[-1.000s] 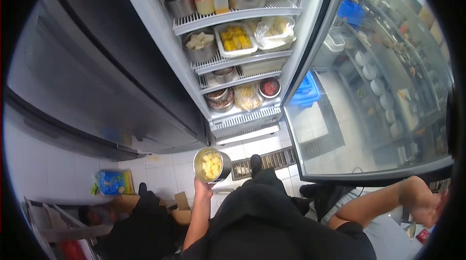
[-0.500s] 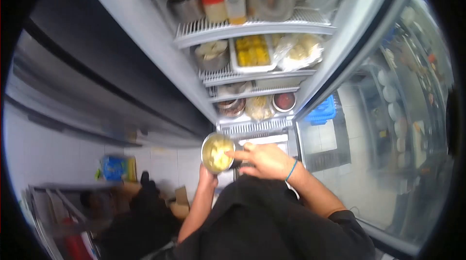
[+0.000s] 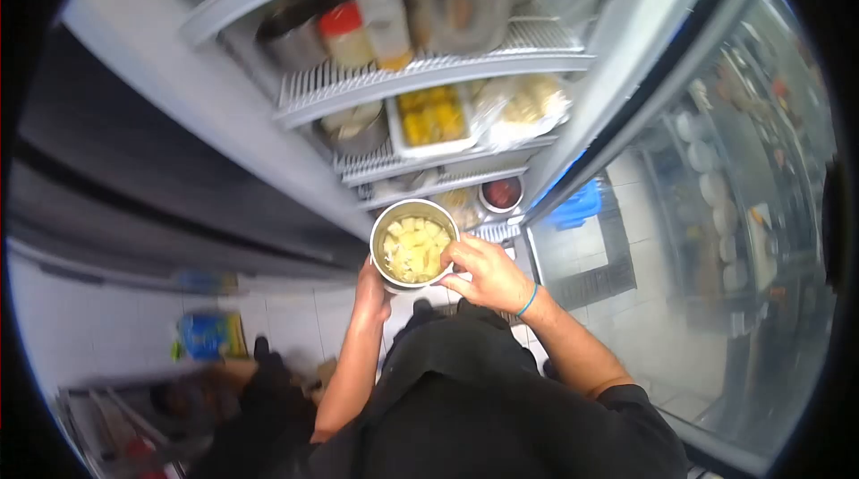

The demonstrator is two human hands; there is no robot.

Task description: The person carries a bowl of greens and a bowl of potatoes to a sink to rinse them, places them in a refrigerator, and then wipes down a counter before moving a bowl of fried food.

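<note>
A round metal pot [image 3: 374,245] with pale yellow chunks [image 3: 417,246] in it is held up in front of the open fridge. The chunks look like cut potato, though I cannot be sure. My left hand [image 3: 370,291] grips the pot's outer wall from the left and below, its fingers partly hidden. On the right side, my right hand [image 3: 488,273] has its fingertips bent over the rim close to the chunks, with the thumb lower on the outside. A blue band circles my right wrist.
Fridge shelves [image 3: 429,85] ahead carry a white tray [image 3: 435,121] of yellow pieces, a plastic-wrapped item [image 3: 523,110], bottles and pots. The glass door [image 3: 680,211] stands open at right. Another person [image 3: 246,416] is at lower left, near a blue-and-yellow package [image 3: 211,336].
The pot has come up nearer to my view and slightly right. My right hand's pointing finger has drawn back from the chunks to the right rim. The view has shifted.
</note>
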